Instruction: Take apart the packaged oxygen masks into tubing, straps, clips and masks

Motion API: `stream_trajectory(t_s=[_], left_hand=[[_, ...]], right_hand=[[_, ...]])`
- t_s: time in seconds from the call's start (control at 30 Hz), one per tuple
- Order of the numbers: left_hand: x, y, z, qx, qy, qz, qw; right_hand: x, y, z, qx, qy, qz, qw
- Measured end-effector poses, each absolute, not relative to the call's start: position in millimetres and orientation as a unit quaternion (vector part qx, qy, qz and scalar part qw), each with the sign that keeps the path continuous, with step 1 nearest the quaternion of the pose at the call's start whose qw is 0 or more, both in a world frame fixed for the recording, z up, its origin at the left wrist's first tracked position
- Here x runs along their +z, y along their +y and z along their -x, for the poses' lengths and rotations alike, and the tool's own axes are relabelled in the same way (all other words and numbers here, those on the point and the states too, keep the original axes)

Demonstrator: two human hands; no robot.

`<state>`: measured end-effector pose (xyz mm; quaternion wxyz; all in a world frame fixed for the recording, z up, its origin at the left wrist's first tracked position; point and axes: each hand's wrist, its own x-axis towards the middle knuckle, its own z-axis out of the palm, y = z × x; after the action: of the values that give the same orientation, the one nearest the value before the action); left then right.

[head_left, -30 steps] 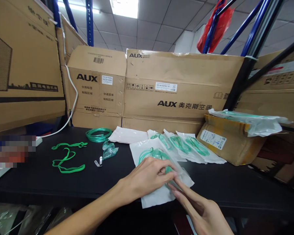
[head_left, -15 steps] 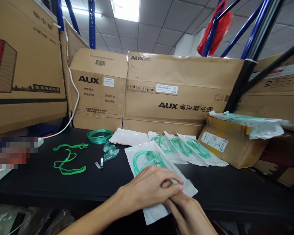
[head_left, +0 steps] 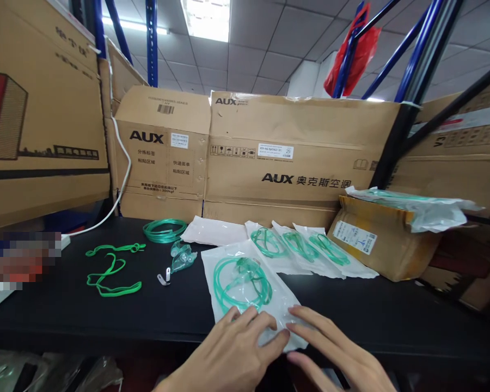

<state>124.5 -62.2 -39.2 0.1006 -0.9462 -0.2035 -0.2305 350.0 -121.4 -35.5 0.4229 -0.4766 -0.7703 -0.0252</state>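
Note:
A sealed white pouch (head_left: 245,283) with coiled green tubing and a mask inside lies flat near the front edge of the black table (head_left: 65,305). My left hand (head_left: 232,354) rests on the pouch's near end, fingers stretched out and spread. My right hand (head_left: 335,354) lies beside it on the pouch's near right corner, fingers also extended. Neither hand grips anything. Behind the pouch, three similar pouches (head_left: 302,247) overlap in a row.
A loose clear mask (head_left: 182,257), a green tubing coil (head_left: 164,230) and green elastic straps (head_left: 112,272) lie to the left. An empty white pouch (head_left: 216,231) sits behind. A cardboard box (head_left: 381,245) holding more pouches stands at right. Large AUX cartons (head_left: 286,158) wall the back.
Both hands slid back toward me along the pouch, from its middle to its near end. Their fingers went from bunched together to flat and spread. The pouch now lies flatter, tubing uncovered.

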Motion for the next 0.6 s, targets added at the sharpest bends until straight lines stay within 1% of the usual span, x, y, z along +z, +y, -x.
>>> stream_trajectory(t_s=[0.07, 0.17, 0.23, 0.47, 0.57, 0.6], left_hand=[[-32, -62, -121, -0.284, -0.192, 0.934, 0.104], [-26, -62, -120, -0.390, -0.152, 0.902, 0.105], [-26, -62, -121, -0.435, -0.126, 0.886, 0.096], [-31, -66, -132, -0.476, -0.104, 0.869, 0.089], [-27, -71, -135, -0.530, -0.077, 0.838, 0.100], [-26, -74, -133, -0.547, -0.075, 0.829, 0.089]], right_hand=[[-45, -115, -348, -0.030, -0.781, 0.473, 0.406], [-60, -106, -351, -0.073, -0.776, 0.486, 0.396], [-68, -100, -353, -0.100, -0.769, 0.501, 0.384], [-73, -82, -344, -0.167, -0.776, 0.516, 0.323], [-65, -77, -336, -0.153, -0.795, 0.511, 0.287], [-62, -75, -333, -0.142, -0.804, 0.506, 0.279]])
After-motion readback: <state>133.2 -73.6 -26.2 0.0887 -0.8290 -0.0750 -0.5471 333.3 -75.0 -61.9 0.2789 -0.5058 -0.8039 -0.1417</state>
